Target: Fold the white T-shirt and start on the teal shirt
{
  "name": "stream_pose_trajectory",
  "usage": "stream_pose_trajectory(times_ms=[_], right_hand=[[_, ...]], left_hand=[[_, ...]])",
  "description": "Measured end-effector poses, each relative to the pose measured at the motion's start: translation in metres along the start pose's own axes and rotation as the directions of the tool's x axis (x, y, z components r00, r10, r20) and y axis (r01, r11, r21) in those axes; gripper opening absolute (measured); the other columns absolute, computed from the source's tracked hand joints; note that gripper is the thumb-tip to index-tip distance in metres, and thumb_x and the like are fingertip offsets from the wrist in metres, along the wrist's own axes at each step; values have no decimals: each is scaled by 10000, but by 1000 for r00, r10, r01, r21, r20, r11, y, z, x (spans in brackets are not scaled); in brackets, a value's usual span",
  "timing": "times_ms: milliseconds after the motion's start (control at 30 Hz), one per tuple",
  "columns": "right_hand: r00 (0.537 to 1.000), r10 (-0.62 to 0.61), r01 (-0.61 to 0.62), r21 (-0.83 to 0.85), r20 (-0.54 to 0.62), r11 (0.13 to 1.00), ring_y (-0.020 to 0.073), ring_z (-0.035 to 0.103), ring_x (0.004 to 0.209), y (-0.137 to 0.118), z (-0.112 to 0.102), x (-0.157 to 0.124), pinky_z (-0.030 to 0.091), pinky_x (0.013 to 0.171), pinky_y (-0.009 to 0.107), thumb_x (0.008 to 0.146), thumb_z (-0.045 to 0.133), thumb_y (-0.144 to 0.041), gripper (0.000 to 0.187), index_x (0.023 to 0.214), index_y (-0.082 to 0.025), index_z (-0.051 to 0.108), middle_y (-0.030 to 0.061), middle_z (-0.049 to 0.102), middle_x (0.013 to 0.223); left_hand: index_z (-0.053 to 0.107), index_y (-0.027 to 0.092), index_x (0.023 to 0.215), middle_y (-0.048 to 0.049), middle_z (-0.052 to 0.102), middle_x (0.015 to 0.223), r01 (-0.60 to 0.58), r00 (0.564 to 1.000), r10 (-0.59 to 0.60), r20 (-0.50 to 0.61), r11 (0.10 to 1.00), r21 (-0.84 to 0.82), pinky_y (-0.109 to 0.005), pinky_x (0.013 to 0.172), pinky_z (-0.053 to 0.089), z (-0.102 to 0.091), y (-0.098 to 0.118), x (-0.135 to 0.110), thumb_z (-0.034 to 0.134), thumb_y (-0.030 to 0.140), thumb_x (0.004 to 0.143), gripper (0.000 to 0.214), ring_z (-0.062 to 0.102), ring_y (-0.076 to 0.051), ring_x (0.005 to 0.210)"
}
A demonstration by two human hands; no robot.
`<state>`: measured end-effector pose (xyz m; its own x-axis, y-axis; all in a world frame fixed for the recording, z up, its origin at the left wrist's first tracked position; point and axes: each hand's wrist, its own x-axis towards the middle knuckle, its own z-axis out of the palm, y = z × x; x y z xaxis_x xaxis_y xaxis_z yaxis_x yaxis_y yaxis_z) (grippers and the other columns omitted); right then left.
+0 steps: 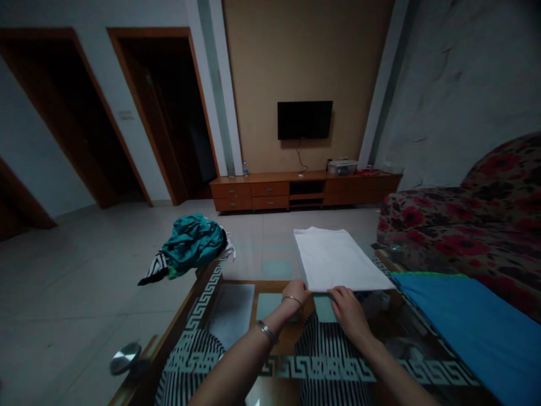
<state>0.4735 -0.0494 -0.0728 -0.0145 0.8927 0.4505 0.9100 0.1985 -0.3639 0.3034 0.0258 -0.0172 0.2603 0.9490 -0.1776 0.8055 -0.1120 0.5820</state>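
Head view: white cloth (338, 259) touching right hand (350, 313)

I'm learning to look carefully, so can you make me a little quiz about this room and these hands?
1. True or false: the left hand and the right hand are both at the near edge of the folded white cloth.
2. Which arm wears the metal bangles?
3. Fill in the gap: the big flowers on the sofa are ____.

Key: 1 true; 2 left; 3 red.
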Motion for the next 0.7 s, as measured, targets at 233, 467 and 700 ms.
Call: stream_pose_trajectory(times_ms=[233, 467, 700], right_hand=[[998, -65, 64, 182, -1, 981, 244, 566, 971, 1, -4, -10, 474, 850, 392, 867, 432, -224, 213, 952, -240, 626, 102, 607, 986], [994, -109, 105, 198, 10, 975, 217, 598, 933, -8, -1, -6, 502, 830, 364, 877, 439, -225, 219, 951, -222, 645, 87, 631, 971], [983, -174, 180, 136, -56, 974, 186, 629, 895, -4, 0, -4, 525, 786, 291, 855, 464, -166, 220, 939, -203, 665, 73, 652, 939]], left_hand=[[630, 92, 978, -169, 607, 1049, 88, 933, 9, -360, 964, 252, -316, 822, 384, -128, -68, 17, 464, 105, 828, 224, 548, -213, 972], [355, 70, 1356, -281, 385, 1293, 362, 654, -44, -755, 895, 261, -487, 926, 299, -280, -133, 27, 297, 109, 902, 459, 359, -357, 1188], [629, 86, 911, -241, 578, 1081, 234, 725, 68, -685, 912, 337, -473, 878, 322, -313, -143, 38, 414, 95, 827, 231, 466, -360, 1108]])
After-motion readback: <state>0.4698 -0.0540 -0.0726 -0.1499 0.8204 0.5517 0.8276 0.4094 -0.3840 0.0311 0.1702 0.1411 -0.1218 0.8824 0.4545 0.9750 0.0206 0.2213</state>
